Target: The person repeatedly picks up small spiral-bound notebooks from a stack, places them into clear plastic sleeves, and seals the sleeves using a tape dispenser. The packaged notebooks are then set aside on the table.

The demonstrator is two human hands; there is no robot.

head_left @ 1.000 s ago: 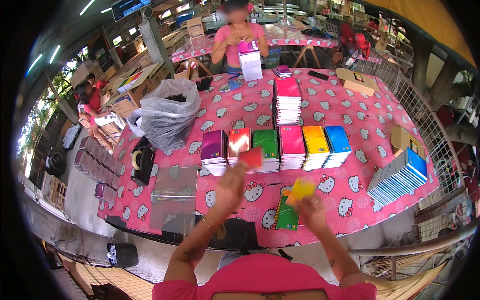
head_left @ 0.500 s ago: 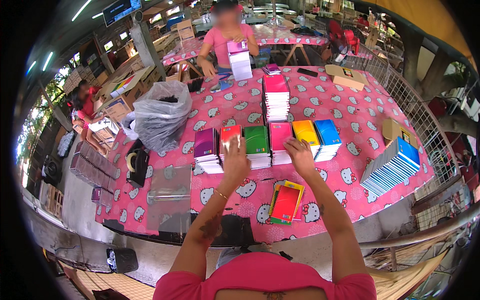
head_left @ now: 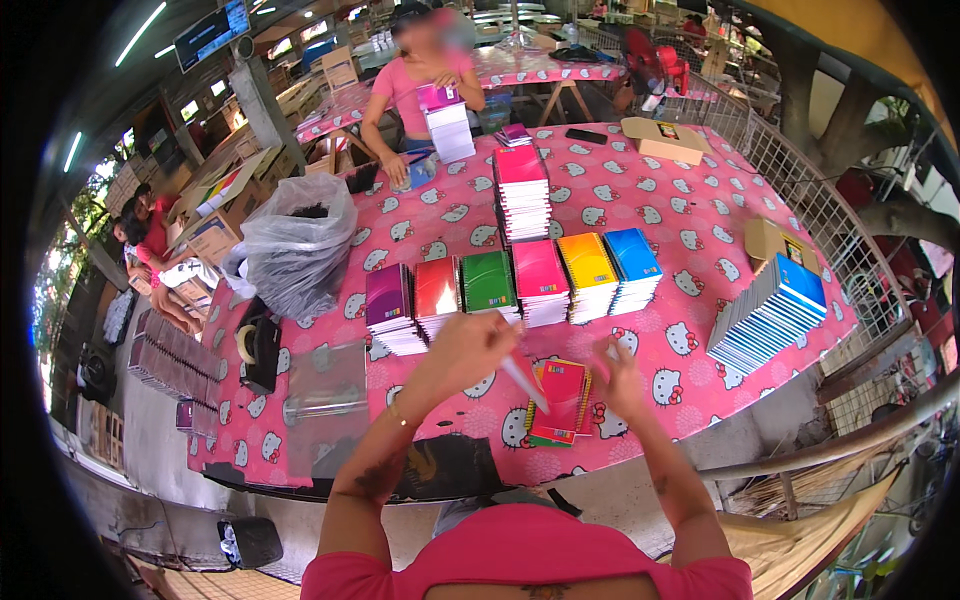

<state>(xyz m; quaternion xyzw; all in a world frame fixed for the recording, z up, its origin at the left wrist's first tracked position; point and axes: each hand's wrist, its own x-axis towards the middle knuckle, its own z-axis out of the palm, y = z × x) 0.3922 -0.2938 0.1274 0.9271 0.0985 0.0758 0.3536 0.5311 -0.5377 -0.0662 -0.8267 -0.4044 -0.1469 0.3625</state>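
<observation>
My left hand (head_left: pixel 474 352) is closed in front of the stacks, pinching a thin pale notebook (head_left: pixel 524 384) that appears edge-on and blurred. To the right of a small fanned pile, my right hand (head_left: pixel 622 385) has its fingers apart with nothing visible in them. A pink notebook (head_left: pixel 563 390) tops this pile, with red, yellow and green ones showing beneath. Beyond my hands stands a row of spiral notebook stacks: purple (head_left: pixel 388 296), red (head_left: pixel 437 284), green (head_left: pixel 487 280), pink (head_left: pixel 540 270), yellow (head_left: pixel 587 262) and blue (head_left: pixel 632 256).
Behind the row rises a tall pink notebook stack (head_left: pixel 519 167). Leaning blue notebooks (head_left: pixel 765 310) stand at right beside an open carton (head_left: pixel 770 240). At left are a plastic bag (head_left: pixel 295 245) and a tape dispenser (head_left: pixel 262 350). Across the table, a person touches another stack (head_left: pixel 449 130).
Both my hands have drawn back from the stacks toward the pile. A pink notebook now tops the pile instead of a red one. The head view has shifted slightly.
</observation>
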